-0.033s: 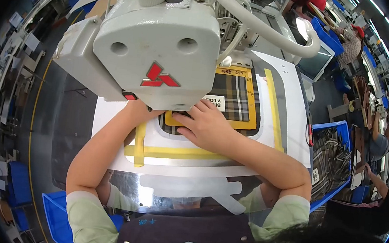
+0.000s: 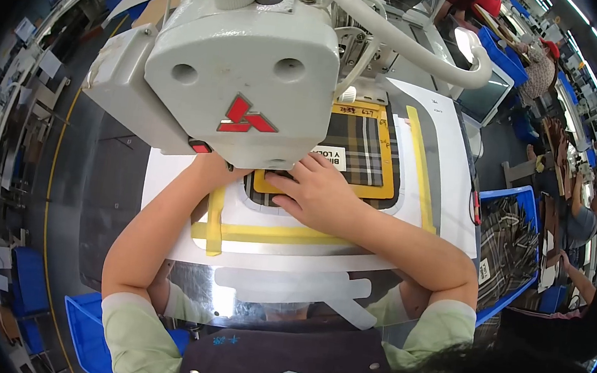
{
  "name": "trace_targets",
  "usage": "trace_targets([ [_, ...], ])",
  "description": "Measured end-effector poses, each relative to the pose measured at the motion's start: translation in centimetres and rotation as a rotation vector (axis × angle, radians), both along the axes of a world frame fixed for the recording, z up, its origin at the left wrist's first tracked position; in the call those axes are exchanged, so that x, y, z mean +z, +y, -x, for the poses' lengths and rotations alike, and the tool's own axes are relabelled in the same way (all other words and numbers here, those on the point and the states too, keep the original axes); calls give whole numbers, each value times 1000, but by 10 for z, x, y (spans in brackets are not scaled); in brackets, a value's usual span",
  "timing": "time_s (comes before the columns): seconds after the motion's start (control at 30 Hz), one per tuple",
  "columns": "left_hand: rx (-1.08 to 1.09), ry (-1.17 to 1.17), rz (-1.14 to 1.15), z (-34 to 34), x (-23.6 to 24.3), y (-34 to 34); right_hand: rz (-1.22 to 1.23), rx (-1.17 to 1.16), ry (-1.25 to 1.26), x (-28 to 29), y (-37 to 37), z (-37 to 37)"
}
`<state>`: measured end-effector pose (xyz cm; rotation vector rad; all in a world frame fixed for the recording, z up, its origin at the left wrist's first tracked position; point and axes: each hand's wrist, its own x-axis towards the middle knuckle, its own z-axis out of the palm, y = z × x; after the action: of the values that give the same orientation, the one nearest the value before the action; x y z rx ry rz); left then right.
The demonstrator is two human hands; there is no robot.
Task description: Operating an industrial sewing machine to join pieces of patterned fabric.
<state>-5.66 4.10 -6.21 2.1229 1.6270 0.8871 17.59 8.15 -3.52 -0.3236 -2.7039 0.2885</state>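
Note:
A large white machine head [image 2: 239, 94] fills the upper middle. Under it, plaid fabric [image 2: 361, 131] with a white printed label [image 2: 328, 158] sits within a yellow frame [image 2: 363, 190], on a white board [image 2: 451, 172] marked with yellow tape [image 2: 416, 162]. My right hand [image 2: 315, 195] lies with fingers spread on the lower left of the frame and fabric, some fingertips close under the machine head. My left hand [image 2: 217, 171] reaches to the frame's left edge beneath the head; its fingers are mostly hidden, so what they touch cannot be told.
At the right stands a blue bin [image 2: 473, 300] of plaid pieces, with a screen [image 2: 485, 97] farther back. Another blue bin [image 2: 87, 324] is at lower left. A shiny steel strip [image 2: 280, 303] runs along the near edge. Several co-workers [image 2: 562, 320] are at benches on the right.

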Motion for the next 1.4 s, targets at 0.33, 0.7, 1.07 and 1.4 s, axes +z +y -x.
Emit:
trace_targets([
  [0.33, -104, 30, -224, 6, -6, 7, 97, -38, 42, 2, 3, -6],
  [0.7, -113, 32, -255, -1, 4, 9, 90, -52, 74, -2, 1, -4],
  [1.07, -140, 192, -198, 4, -7, 15, 60, -39, 102, -5, 4, -5],
  [1.4, -118, 281, -258, 1, -9, 31, 62, -41, 158, -12, 16, -10],
])
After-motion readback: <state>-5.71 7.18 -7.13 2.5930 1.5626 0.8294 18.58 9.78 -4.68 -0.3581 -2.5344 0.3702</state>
